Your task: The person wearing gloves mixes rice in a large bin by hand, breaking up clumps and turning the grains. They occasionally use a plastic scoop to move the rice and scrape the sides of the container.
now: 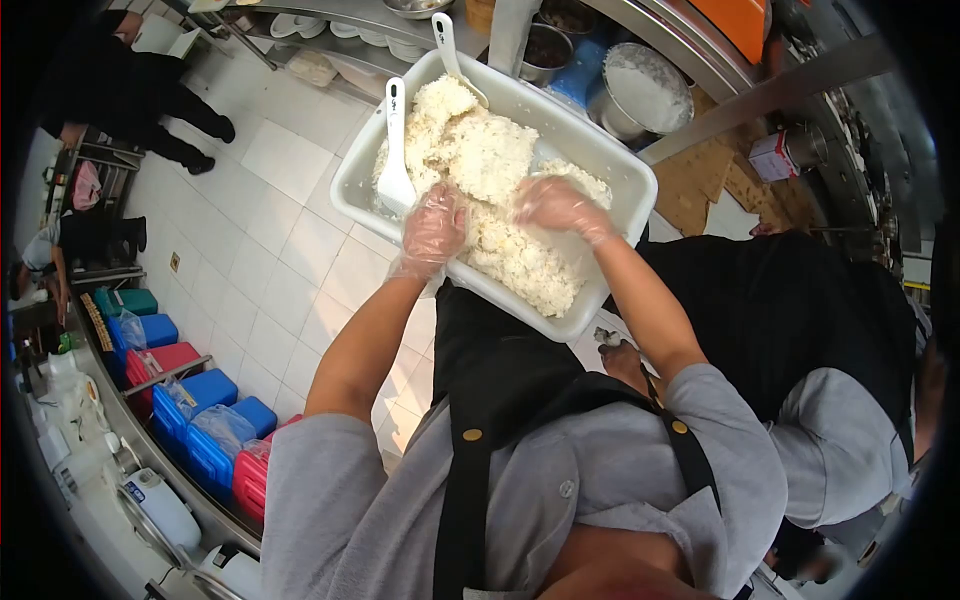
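A white plastic tub (640, 190) stands before me, holding a large heap of cooked rice (490, 155). Clear plastic gloves cover both my hands. My left hand (435, 228) is closed at the tub's near-left side, its curled fingers against the rice; what they hold, if anything, is hidden. On the right, my right hand (563, 208) reaches into the rice, its fingers blurred and partly hidden. One white rice paddle (396, 150) leans in the tub just beyond my left hand. Another white rice paddle (446, 45) stands at the far corner, its blade partly in the rice.
Beyond the tub are a metal pot (645, 92) with white contents and a metal bowl (545, 50). A co-worker in a black apron (790, 310) stands close on my right. Blue bins (208, 440) and red bins line the left counter; another person (130, 85) is far left.
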Available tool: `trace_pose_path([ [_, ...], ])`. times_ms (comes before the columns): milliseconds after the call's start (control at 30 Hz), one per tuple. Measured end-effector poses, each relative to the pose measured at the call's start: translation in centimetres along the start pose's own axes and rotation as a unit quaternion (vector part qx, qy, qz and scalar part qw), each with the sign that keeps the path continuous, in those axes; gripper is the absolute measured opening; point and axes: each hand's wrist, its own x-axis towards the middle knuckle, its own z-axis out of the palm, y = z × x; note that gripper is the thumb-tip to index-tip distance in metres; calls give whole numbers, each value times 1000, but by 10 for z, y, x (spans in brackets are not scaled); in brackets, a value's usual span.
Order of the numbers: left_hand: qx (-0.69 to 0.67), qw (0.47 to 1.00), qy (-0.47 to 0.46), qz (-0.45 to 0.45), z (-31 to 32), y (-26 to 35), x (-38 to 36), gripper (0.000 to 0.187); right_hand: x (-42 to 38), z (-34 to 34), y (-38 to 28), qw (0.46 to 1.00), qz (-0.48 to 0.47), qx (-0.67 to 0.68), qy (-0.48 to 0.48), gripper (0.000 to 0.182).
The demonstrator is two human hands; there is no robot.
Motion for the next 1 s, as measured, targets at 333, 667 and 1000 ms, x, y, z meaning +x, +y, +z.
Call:
trace_pose_path([
  [333, -49, 997, 59, -8, -9, 8, -1, 36, 109, 24, 49, 841, 67, 528, 102, 77],
  [667, -63, 996, 68, -12, -1, 1, -4, 36, 105, 0, 21, 970, 40, 238, 32, 64],
  [1000, -48, 994, 93, 32, -2, -3, 1, 34, -33, 21, 32, 991, 124, -10, -43, 73],
])
